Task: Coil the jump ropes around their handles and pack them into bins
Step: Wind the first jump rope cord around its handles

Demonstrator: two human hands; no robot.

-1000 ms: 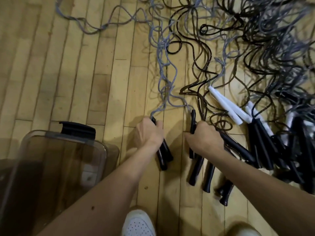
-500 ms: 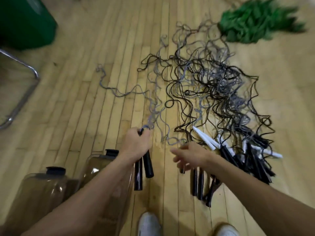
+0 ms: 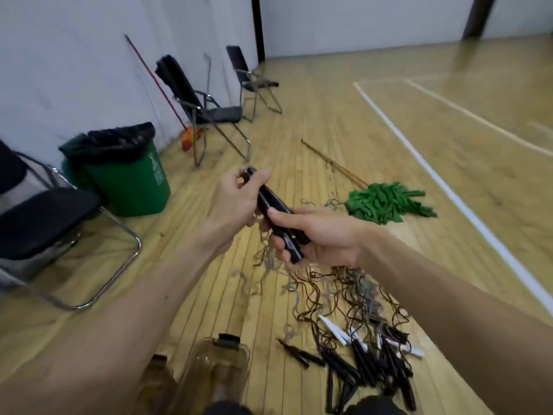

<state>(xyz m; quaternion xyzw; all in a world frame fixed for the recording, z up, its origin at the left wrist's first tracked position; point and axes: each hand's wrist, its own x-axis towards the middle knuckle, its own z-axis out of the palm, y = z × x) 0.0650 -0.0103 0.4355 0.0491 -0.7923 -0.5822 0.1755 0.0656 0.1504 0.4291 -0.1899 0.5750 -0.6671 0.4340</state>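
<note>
Left hand (image 3: 236,199) and right hand (image 3: 326,238) both clasp a pair of slim black plastic jump-rope handles (image 3: 264,202) (tilted, held in mid-air); its cord (image 3: 270,260) hangs towards the tangled rope pile (image 3: 344,295) on the floor.

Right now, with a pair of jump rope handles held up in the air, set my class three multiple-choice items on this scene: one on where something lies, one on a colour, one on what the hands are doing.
1. Where does the green mop head lie?
A. on the wooden floor
B. inside the green bin
C. on a chair seat

2. What colour are the handles being held?
A. white
B. black
C. green

3. What are the left hand and right hand doing?
A. both grip the handles
B. only the left grips them
C. both hang empty

Answers:
1 A: the mop head lies flat on the boards.
2 B: both held handles are glossy black.
3 A: the fingers of each hand curl round the pair.
</note>
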